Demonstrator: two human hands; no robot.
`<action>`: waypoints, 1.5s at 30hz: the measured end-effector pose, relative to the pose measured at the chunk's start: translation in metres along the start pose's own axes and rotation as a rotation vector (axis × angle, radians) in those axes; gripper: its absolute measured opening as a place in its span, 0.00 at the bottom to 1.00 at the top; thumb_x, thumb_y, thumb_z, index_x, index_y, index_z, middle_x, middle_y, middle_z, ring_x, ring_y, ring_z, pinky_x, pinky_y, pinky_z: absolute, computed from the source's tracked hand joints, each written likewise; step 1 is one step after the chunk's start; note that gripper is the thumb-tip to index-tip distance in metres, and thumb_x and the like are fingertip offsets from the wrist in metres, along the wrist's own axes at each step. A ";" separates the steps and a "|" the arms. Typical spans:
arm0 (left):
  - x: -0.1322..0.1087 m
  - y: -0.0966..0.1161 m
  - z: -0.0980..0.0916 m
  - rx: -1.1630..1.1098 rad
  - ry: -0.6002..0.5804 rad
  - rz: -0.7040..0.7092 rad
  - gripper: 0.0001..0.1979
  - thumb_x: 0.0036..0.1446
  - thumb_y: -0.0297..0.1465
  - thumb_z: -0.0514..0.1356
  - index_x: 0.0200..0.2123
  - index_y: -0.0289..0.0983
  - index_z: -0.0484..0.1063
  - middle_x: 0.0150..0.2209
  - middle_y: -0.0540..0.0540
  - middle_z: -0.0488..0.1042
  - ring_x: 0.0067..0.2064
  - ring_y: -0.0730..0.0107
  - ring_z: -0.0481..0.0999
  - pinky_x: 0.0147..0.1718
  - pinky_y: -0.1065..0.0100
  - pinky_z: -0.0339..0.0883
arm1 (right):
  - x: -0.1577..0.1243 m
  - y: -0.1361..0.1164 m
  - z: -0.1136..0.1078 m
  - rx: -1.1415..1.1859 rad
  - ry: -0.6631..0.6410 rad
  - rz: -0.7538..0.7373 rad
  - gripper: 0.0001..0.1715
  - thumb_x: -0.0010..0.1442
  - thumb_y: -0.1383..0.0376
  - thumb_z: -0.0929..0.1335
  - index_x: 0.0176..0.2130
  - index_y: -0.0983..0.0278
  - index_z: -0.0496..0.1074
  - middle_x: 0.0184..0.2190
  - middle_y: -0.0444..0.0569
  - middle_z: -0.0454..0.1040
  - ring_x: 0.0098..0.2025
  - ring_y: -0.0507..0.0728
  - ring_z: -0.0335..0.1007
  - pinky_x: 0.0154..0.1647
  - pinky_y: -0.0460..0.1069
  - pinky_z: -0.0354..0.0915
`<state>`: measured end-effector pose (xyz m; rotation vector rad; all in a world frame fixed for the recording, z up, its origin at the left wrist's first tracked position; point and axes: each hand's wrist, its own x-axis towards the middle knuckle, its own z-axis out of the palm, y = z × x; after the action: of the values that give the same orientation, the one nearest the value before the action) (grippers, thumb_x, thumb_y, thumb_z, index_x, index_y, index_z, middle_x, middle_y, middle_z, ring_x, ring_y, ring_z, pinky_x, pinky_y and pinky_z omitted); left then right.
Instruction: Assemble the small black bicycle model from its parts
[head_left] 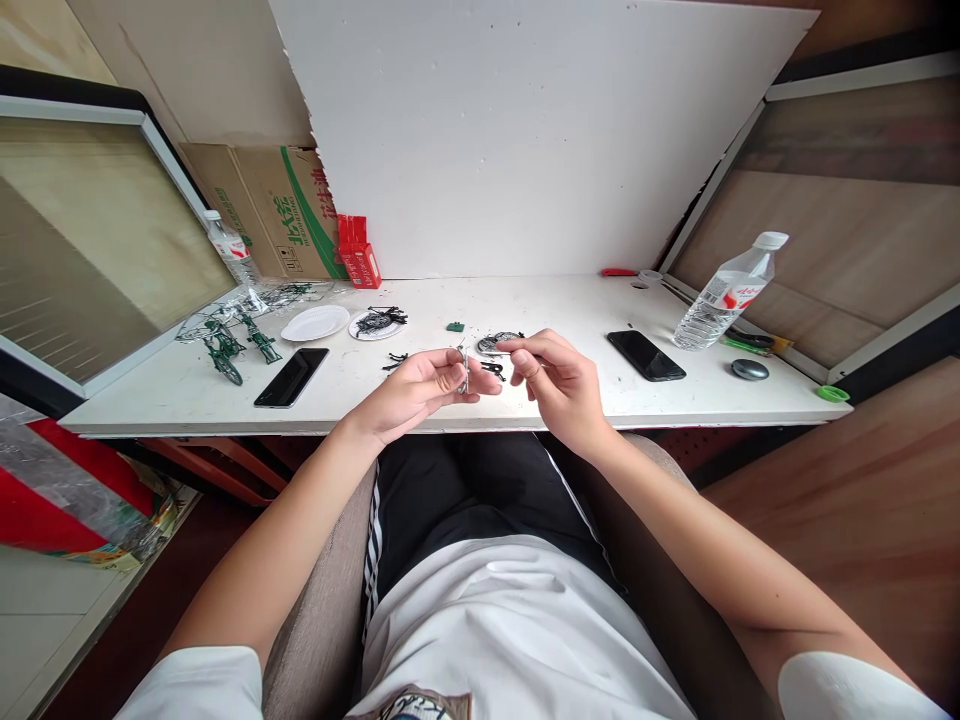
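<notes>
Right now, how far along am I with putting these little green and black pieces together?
Done: a few green assembled pieces lie at the desk's left end. In hand: the left hand holds a small metal part upright while the right hand pinches something too small to tell beside it. Left: loose black parts on one paper plate, more by the hands; another plate is bare.

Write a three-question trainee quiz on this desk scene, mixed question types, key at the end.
1. True or false: the left hand pinches a small metal part upright.
2. Which lies on its side at the far right of the white table? A) water bottle B) red box C) paper plate
3. How many black phones lie on the table?

Key: 1 true. 2 A. 3 two: left phone, right phone.
</notes>
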<state>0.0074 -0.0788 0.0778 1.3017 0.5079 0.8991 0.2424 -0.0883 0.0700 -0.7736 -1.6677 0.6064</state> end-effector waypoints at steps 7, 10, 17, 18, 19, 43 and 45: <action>0.004 -0.005 -0.005 -0.054 0.104 0.073 0.15 0.60 0.40 0.75 0.44 0.36 0.83 0.37 0.44 0.80 0.45 0.66 0.79 0.53 0.62 0.70 | -0.002 -0.002 -0.002 -0.098 0.052 -0.215 0.08 0.70 0.59 0.74 0.46 0.57 0.85 0.39 0.51 0.86 0.41 0.59 0.81 0.37 0.53 0.74; 0.003 -0.005 -0.003 -0.061 0.074 0.072 0.15 0.61 0.39 0.74 0.44 0.35 0.83 0.37 0.44 0.80 0.45 0.66 0.79 0.55 0.61 0.70 | -0.002 -0.003 -0.001 -0.122 0.052 -0.224 0.08 0.70 0.59 0.74 0.46 0.57 0.85 0.39 0.51 0.86 0.40 0.59 0.81 0.39 0.54 0.75; 0.004 -0.003 0.000 -0.047 0.072 0.069 0.16 0.59 0.40 0.75 0.44 0.35 0.84 0.36 0.43 0.81 0.43 0.66 0.80 0.55 0.59 0.71 | -0.003 -0.002 -0.001 -0.146 0.048 -0.225 0.08 0.70 0.59 0.74 0.46 0.57 0.85 0.40 0.51 0.86 0.41 0.59 0.82 0.36 0.53 0.75; 0.004 -0.003 -0.001 -0.039 0.072 0.073 0.16 0.59 0.40 0.75 0.44 0.35 0.84 0.36 0.43 0.82 0.43 0.65 0.80 0.55 0.59 0.71 | -0.003 -0.002 0.000 -0.146 0.045 -0.239 0.08 0.70 0.59 0.74 0.46 0.57 0.85 0.40 0.51 0.86 0.40 0.59 0.82 0.35 0.53 0.75; 0.004 -0.004 -0.001 -0.027 0.074 0.077 0.16 0.59 0.41 0.75 0.44 0.35 0.84 0.36 0.42 0.82 0.43 0.65 0.81 0.55 0.59 0.71 | -0.002 -0.002 0.000 -0.148 0.042 -0.256 0.08 0.70 0.60 0.74 0.46 0.57 0.85 0.40 0.51 0.86 0.40 0.59 0.82 0.35 0.53 0.75; -0.009 0.019 0.003 0.496 0.204 0.200 0.14 0.58 0.40 0.75 0.35 0.34 0.86 0.33 0.39 0.85 0.39 0.56 0.86 0.48 0.57 0.79 | -0.012 -0.005 -0.019 -0.614 -0.272 -0.609 0.24 0.74 0.65 0.70 0.67 0.58 0.74 0.29 0.45 0.75 0.28 0.53 0.71 0.32 0.48 0.70; -0.010 0.021 0.004 0.535 0.206 0.211 0.13 0.59 0.40 0.74 0.36 0.35 0.86 0.34 0.39 0.86 0.41 0.55 0.86 0.48 0.57 0.79 | -0.012 -0.007 -0.017 -0.616 -0.271 -0.599 0.22 0.74 0.64 0.69 0.65 0.58 0.75 0.26 0.43 0.71 0.26 0.52 0.67 0.29 0.47 0.66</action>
<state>-0.0014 -0.0894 0.0976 1.7797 0.8217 1.1262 0.2598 -0.1024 0.0717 -0.5734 -2.2456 -0.2534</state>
